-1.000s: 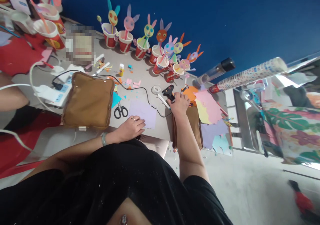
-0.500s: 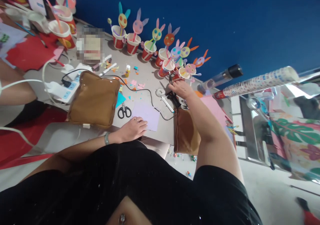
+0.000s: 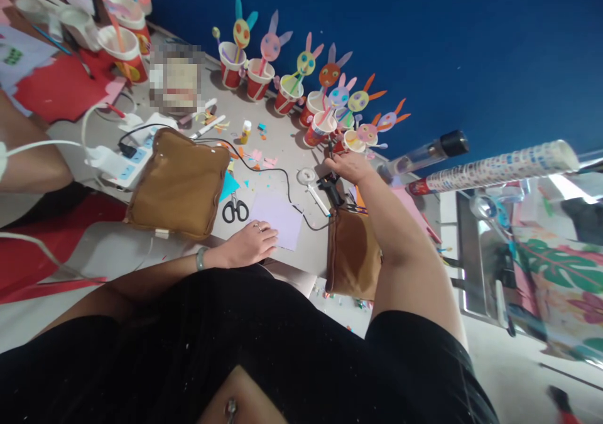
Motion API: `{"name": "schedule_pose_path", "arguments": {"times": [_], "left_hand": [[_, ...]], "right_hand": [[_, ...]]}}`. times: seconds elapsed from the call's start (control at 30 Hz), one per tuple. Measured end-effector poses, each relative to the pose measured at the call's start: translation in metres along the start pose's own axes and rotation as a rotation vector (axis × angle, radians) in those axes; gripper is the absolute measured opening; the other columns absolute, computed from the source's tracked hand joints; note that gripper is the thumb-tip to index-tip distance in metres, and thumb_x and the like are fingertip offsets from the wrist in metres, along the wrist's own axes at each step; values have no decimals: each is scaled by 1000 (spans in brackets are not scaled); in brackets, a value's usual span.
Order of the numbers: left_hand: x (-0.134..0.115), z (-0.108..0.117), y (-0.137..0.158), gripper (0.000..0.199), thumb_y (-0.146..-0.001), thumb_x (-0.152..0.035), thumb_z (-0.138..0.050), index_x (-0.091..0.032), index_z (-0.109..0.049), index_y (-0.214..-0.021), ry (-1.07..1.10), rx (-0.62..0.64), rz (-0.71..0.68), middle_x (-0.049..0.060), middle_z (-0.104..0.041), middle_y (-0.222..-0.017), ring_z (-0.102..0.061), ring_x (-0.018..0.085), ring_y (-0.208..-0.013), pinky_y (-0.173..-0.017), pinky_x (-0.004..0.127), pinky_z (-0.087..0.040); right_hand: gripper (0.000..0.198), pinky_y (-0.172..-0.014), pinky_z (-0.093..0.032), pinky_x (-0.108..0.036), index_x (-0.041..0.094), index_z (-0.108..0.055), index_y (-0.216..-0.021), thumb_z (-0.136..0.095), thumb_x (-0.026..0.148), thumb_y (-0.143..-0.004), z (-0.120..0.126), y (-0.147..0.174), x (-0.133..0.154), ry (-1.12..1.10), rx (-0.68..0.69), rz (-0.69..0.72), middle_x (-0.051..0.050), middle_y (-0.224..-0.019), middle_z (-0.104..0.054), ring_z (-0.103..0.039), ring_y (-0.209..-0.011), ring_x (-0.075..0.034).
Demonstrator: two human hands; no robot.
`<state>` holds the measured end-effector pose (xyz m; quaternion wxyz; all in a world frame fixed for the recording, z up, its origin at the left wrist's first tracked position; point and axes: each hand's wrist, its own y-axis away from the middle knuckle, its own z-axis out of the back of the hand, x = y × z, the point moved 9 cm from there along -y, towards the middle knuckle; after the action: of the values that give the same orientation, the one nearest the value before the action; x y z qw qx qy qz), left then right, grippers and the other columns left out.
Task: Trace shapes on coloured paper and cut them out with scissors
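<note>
My left hand lies with lightly bent fingers on the near left edge of a lavender paper sheet, at the table's front. Black-handled scissors rest just beyond it, by a blue paper piece. My right hand reaches forward to the row of cups, its fingers closed around a small dark thing that they mostly hide. Directly below that hand is a black device, perhaps a glue gun. A white stick-like tool with a round end lies beside it.
Red paper cups with rabbit-faced spoons line the blue wall. A brown cushion lies left, another brown padded piece right. A black cord crosses the table. A power strip and stacked cups flank the workspace.
The view has shifted slightly, so the cups and wall sit a little further right. My right hand stays by the cups; my left hand stays on the paper's edge.
</note>
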<state>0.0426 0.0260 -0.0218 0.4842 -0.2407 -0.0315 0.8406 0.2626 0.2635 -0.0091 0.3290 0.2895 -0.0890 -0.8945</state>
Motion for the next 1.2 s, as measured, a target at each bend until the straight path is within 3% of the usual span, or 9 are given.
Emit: {"name": "schedule_pose_path", "arguments": {"times": [0.23,0.4,0.53,0.73,0.9,1.03,1.2], "left_hand": [[-1,2,-2,30,-104,-30,-53,-14,-63,-128,-81,15,-4,8,-61,-149,-58,24,-110,-93,40,-43],[-3,-2,-1,34,-106,-33,-51,-14,-62,-131,-125,2,-31,7,-64,-145,-57,24,-112,-93,40,-40],[-4,-1,-1,33,-106,-34,-51,-14,-63,-129,-153,-6,-43,7,-66,-142,-57,23,-110,-91,39,-39],[-5,2,0,31,-104,-33,-55,-14,-66,-125,-152,-52,-67,5,-70,-135,-58,24,-106,-90,39,-40],[-8,0,1,31,-104,-34,-55,-14,-68,-124,-153,-49,-65,7,-71,-134,-59,24,-104,-89,38,-41],[-10,-3,2,30,-104,-36,-53,-15,-69,-119,-152,18,-32,10,-72,-125,-59,24,-102,-86,39,-40],[-13,-1,-2,27,-104,-34,-53,-14,-70,-110,-130,38,-24,11,-73,-110,-59,25,-101,-87,40,-38]], "right_hand": [[43,-67,-33,-34,9,-67,-124,-33,6,-98,5,10,0,-37,-22,-60,-21,-97,-73,-63,-79,-25],[42,-67,-37,-34,11,-71,-118,-32,16,-105,26,50,9,-152,-211,-306,-18,-94,-74,-64,-78,-25],[33,-66,-42,-31,17,-75,-109,-46,32,-106,59,96,52,-335,-530,-428,-11,-92,-76,-65,-72,-20],[17,-66,-51,-25,20,-73,-108,-60,26,-99,94,139,142,-681,-798,-351,-5,-88,-76,-65,-65,-13],[13,-68,-55,-27,22,-69,-103,-62,29,-95,85,146,180,-898,-792,-480,-3,-83,-74,-66,-66,-15],[12,-74,-57,-32,23,-67,-99,-62,31,-91,64,143,186,-1017,-728,-630,-4,-84,-74,-67,-73,-18],[14,-75,-56,-35,22,-67,-98,-62,32,-89,47,134,188,-1136,-636,-700,-4,-85,-73,-66,-73,-19]]}}
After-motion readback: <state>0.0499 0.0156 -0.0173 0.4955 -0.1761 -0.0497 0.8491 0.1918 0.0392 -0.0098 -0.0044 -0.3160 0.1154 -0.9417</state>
